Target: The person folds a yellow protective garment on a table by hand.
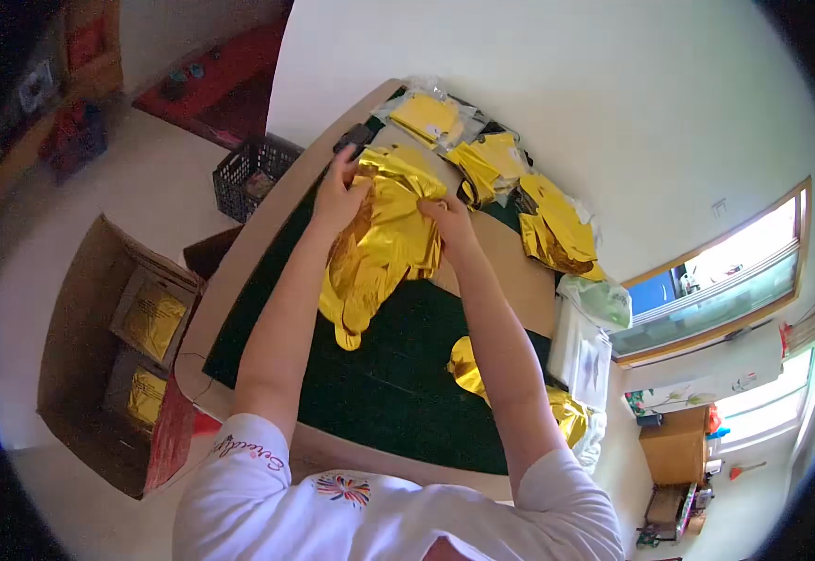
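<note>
A bunch of flat, shiny gold foil balloons point(384, 229) is spread between my two hands over the table. My left hand point(337, 198) grips the upper left edge of the bunch, its thumb lying along the foil and its fingers partly hidden. At the right edge, my right hand point(450, 222) pinches the foil between thumb and fingers. The lower ends of the bunch hang toward me in uneven, rounded strips. A small black object point(353, 138) sits just beyond my left fingertips on the table edge.
The table point(379, 393) has a dark green top. Along its far side lie gold foil stacks point(557, 224) and a clear-bagged pack point(426, 117). Another gold foil piece point(465, 365) is beside my right forearm, near a white box point(579, 360). Left are a cardboard box point(80, 355) and black basket point(235, 182).
</note>
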A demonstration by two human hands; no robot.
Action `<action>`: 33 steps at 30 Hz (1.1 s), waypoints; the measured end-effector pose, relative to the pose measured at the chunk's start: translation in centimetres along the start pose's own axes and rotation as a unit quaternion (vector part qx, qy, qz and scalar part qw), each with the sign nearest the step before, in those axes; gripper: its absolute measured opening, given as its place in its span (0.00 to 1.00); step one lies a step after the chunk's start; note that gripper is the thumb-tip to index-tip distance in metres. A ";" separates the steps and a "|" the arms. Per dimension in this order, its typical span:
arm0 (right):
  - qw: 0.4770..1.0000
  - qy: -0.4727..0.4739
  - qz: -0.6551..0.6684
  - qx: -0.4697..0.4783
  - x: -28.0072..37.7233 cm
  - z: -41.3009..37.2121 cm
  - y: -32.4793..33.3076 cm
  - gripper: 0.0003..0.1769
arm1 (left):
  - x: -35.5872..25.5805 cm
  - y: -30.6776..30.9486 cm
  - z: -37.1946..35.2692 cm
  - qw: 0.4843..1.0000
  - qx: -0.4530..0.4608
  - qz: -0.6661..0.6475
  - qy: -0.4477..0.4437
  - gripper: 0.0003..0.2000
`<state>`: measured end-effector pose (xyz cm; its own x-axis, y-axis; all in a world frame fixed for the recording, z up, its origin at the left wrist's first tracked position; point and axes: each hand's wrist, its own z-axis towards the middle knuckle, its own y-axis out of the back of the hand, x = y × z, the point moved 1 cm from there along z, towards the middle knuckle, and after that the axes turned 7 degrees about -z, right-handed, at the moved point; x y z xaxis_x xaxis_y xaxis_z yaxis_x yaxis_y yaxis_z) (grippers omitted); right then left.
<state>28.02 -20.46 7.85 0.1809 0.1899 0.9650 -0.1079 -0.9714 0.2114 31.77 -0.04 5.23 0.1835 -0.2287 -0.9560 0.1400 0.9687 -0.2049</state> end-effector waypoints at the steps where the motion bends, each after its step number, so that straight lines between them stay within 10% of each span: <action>1: 1.000 0.001 0.002 0.001 0.6 0.8 -0.5 0.15 | 0.0 0.0 0.1 1.000 -0.001 0.002 -0.001 0.29; 3: 0.994 0.042 -0.064 -0.078 1.7 2.2 -1.2 0.16 | -0.1 0.1 -0.1 0.961 -0.119 0.199 -0.151 0.28; 6: 0.982 0.138 -0.105 -0.070 -2.9 9.8 0.4 0.19 | 0.6 -0.9 -0.6 0.915 -0.066 0.304 -0.258 0.29; 12: 0.904 0.128 -0.294 -0.282 3.0 4.6 -1.2 0.19 | 3.0 -2.1 -1.7 0.871 0.075 0.465 -0.141 0.23; 16: 0.926 0.352 -0.010 -0.139 9.6 -6.7 -2.5 0.14 | 4.0 -1.8 -1.1 0.864 0.086 0.479 -0.133 0.22; 21: 0.839 0.543 0.030 0.025 15.3 -26.2 -1.6 0.07 | 2.3 -2.4 -1.4 0.860 0.061 0.485 -0.145 0.23; 24: 0.800 0.529 0.200 0.201 16.1 -31.0 -0.5 0.02 | 2.3 -2.5 -1.3 0.854 -0.022 0.475 -0.212 0.23; 28: 0.789 0.479 0.320 0.214 16.1 -34.7 0.0 0.07 | -1.8 -6.7 -4.8 0.880 0.040 0.395 -0.259 0.21; 33: 0.776 0.455 0.403 0.168 15.9 -38.4 0.5 0.17 | -2.3 -12.8 -15.7 0.831 0.353 0.341 -0.263 0.20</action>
<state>-6.67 -12.51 29.22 -0.5949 -0.6256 0.5047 0.4606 -0.7799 -0.4238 14.30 -10.43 6.76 0.8279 0.1600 -0.5375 0.3305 0.6351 0.6982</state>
